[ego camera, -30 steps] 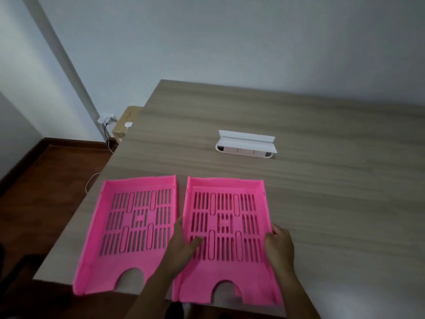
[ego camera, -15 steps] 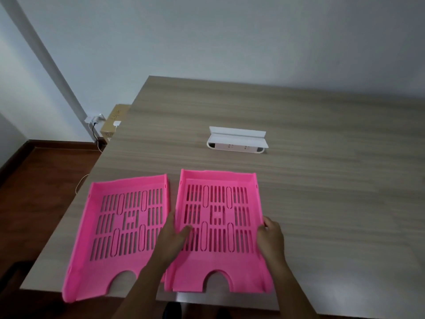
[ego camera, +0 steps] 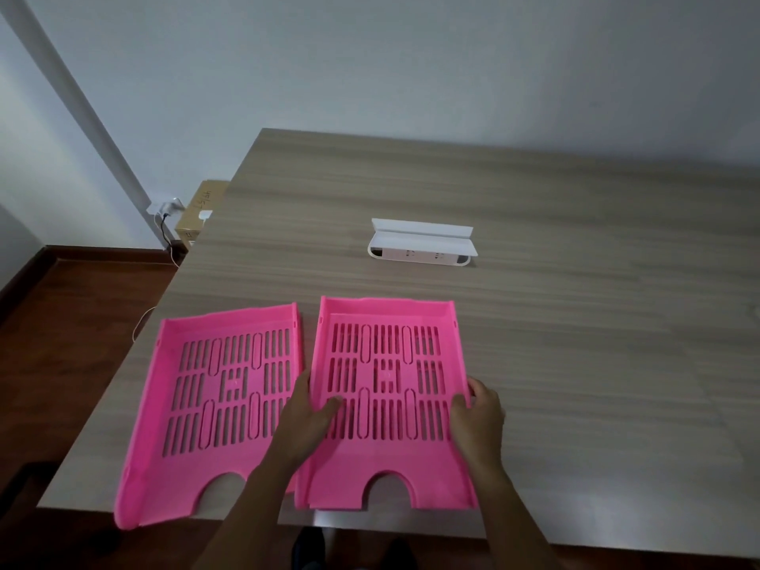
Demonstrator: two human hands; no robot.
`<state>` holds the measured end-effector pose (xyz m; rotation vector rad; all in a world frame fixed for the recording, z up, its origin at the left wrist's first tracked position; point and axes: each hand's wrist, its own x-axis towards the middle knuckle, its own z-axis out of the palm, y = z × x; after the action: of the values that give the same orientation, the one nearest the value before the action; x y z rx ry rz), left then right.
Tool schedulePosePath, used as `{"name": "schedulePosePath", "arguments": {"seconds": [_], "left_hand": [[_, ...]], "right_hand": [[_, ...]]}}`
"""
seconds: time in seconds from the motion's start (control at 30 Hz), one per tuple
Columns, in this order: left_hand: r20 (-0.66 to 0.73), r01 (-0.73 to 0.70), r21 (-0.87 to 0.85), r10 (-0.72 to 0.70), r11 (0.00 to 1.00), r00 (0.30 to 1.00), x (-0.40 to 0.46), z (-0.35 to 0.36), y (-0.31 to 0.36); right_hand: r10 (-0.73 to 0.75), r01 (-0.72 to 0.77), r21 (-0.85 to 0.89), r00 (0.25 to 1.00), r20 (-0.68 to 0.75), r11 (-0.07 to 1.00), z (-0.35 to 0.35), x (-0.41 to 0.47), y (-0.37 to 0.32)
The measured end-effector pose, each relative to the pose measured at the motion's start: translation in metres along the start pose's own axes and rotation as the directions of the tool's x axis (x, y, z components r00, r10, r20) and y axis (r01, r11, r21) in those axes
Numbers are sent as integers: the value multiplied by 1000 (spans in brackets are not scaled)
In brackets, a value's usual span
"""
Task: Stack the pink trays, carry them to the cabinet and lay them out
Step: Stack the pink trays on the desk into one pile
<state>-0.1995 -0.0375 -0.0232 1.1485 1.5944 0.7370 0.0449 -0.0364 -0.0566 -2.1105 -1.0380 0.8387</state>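
Two slotted pink trays lie side by side near the front edge of a wooden table. The left pink tray hangs slightly over the table's front edge. The right pink tray appears to be two trays nested, with a double edge along its front. My left hand grips the right tray's left wall, thumb inside on the slots. My right hand grips its right wall. No cabinet is in view.
A white power strip box sits on the table behind the trays. A cardboard box and a wall socket with cables are on the floor at the table's left. Dark wooden floor lies to the left.
My view has shifted slightly, so the trays sit a little lower and more central. Both hands keep the same hold on the right tray's walls; the trays look unmoved on the table.
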Motion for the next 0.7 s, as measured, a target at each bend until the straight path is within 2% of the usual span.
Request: {"name": "schedulePosePath", "arguments": {"seconds": [0.13, 0.2, 0.3, 0.43, 0.53, 0.7], "left_hand": [[-35, -11, -54, 9, 998, 999, -3, -15, -1], [-73, -30, -85, 24, 996, 997, -5, -28, -5], [-180, -71, -171, 40, 983, 983, -8, -53, -15], [-326, -74, -238, -8, 968, 945, -17, -98, -34], [-403, -42, -252, -65, 967, 913, -25, -132, -46], [-453, 5, -199, -97, 980, 886, -31, -178, -67]], "right_hand": [[-108, 109, 1, 984, -139, 994, 1, -19, -28], [-161, 168, 60, 980, -118, 984, 7, -28, -50], [-224, 220, 157, 974, 10, 963, 27, -45, -79], [-323, 290, 190, 929, 179, 938, 71, -72, -105], [-346, 306, 171, 888, 304, 936, 105, -95, -118], [-328, 320, 93, 840, 433, 943, 150, -122, -137]]}}
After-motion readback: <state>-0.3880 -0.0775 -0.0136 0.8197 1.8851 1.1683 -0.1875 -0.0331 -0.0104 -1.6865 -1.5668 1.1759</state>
